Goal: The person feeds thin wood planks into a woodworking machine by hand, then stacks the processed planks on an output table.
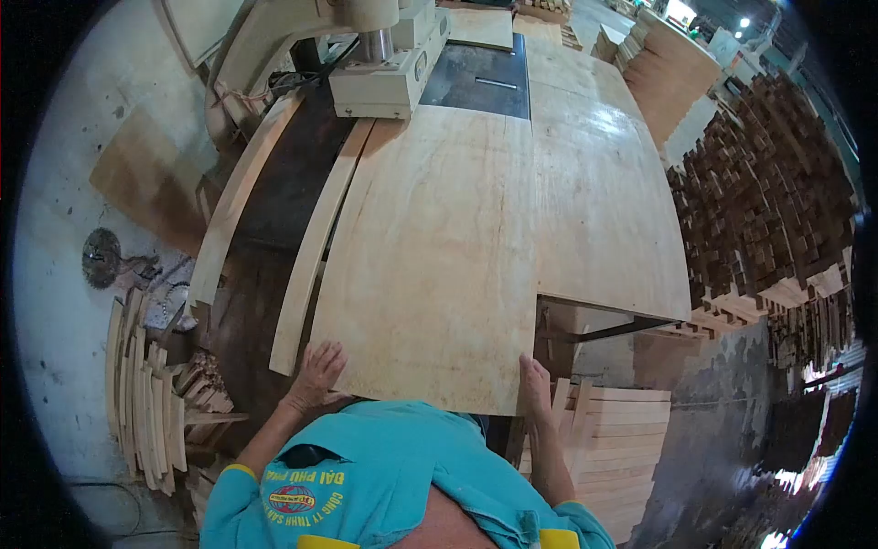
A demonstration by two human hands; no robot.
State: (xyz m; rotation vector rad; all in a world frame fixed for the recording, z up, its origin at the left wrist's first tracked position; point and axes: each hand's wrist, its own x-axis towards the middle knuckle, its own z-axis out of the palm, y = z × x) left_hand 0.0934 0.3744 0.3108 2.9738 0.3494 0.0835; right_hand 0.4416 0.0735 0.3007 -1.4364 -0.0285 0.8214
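Both the left hand (320,370), loosely open, and right hand (536,384), grip unclear, touch opposite sides of one wooden board (430,256).

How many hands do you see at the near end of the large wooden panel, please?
2: the left hand is at the left edge of the panel, and the right hand is at its right edge. Neither is fully hidden.
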